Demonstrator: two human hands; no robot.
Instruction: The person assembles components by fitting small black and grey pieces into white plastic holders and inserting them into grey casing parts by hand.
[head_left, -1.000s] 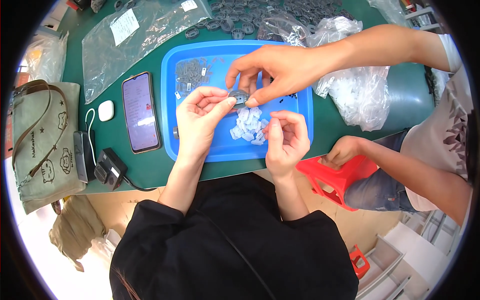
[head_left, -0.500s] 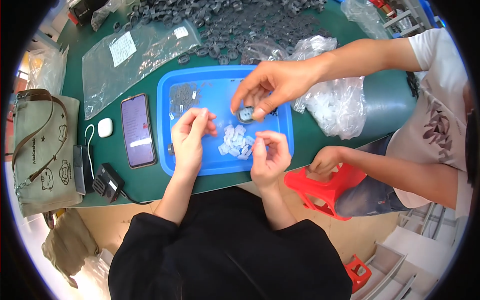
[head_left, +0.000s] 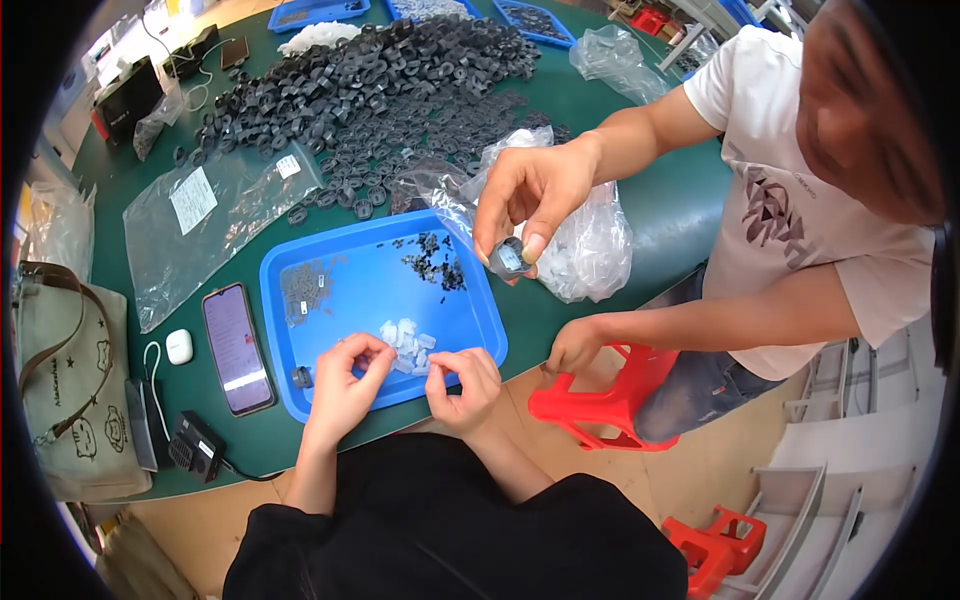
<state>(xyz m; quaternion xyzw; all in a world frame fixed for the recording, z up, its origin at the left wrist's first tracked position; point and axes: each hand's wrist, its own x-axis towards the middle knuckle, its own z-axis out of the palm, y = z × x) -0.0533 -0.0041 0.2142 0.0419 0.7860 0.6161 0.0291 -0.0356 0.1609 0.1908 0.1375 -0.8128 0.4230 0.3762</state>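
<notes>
My left hand [head_left: 343, 390] is over the near edge of a blue tray [head_left: 400, 396], fingers curled and thumb brought toward the index finger. My right hand [head_left: 466, 392] is curled likewise at the tray's near right corner. Whatever their fingertips may hold is too small or hidden to make out. Between and beyond them lies a pile of translucent whitish pieces [head_left: 408, 350]. A co-worker's hand [head_left: 540, 195] pinches a round dark part [head_left: 510, 258] with a pale face, above the tray's right edge. A small dark part [head_left: 302, 377] sits inside the tray's left side.
Small grey pieces [head_left: 303, 287] and black pieces [head_left: 436, 268] lie in the tray. Left are a phone [head_left: 239, 348], white case [head_left: 179, 347], black device [head_left: 196, 446] and canvas bag [head_left: 75, 390]. Dark rings [head_left: 370, 80] heap behind; a red stool [head_left: 605, 400] stands right.
My view has shifted, showing more of the table's far side and the co-worker. The co-worker's hand has moved the round part from above the tray's middle to its right edge. My hands stay curled.
</notes>
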